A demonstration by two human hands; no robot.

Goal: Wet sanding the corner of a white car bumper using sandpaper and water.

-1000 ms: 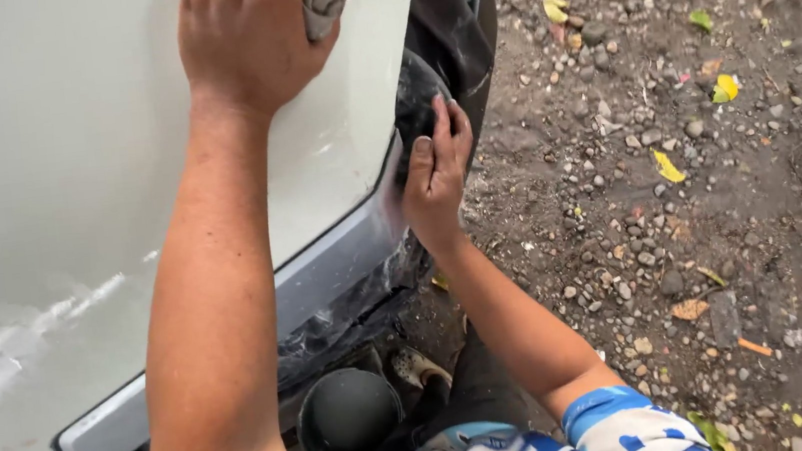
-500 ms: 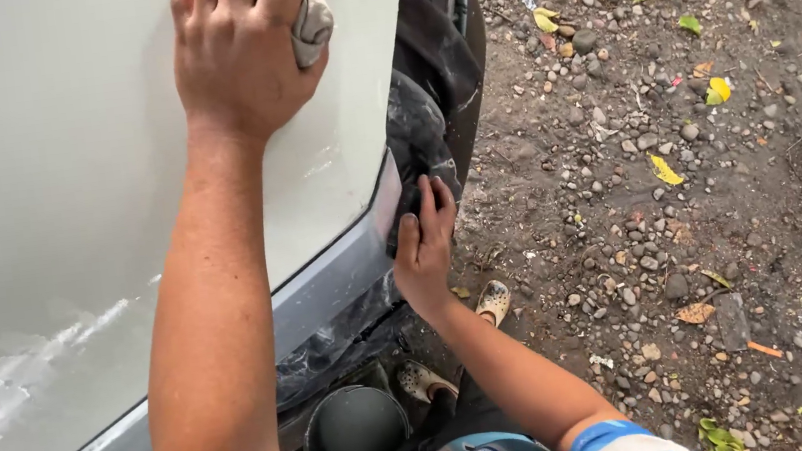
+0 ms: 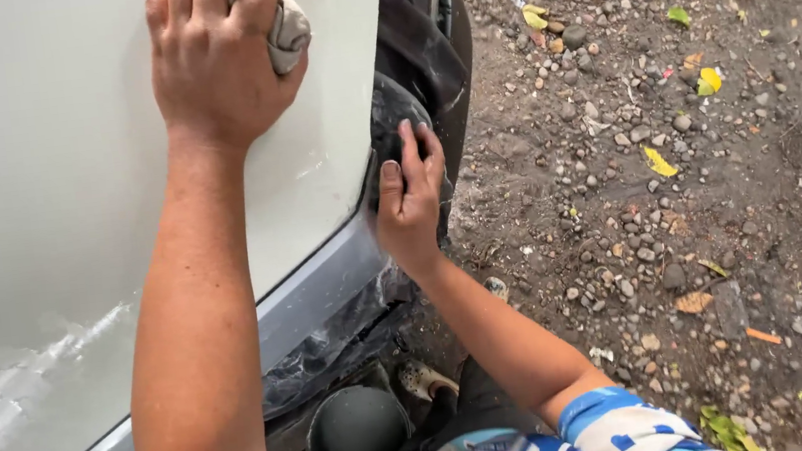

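Note:
My left hand (image 3: 219, 60) presses a crumpled grey rag (image 3: 281, 26) against a white car body panel (image 3: 44, 186), high up in the view. My right hand (image 3: 410, 199) lies flat on the panel's lower rear corner, fingers together, holding a dark sanding pad (image 3: 393, 121) against the edge next to the black wheel-arch area (image 3: 420, 42). The grey lower trim strip (image 3: 314, 301) runs just below that hand. Part of the rag is hidden under my fingers.
A dark round tub (image 3: 355, 437) stands on the ground under the car's sill. To the right lies gravelly dirt ground (image 3: 703, 221) with stones and yellow leaves. Scuffed, sanded patches (image 3: 25, 374) mark the panel's lower left.
My left hand with the rag has slid down the panel a little. My right hand has dropped lower along the panel's rear edge.

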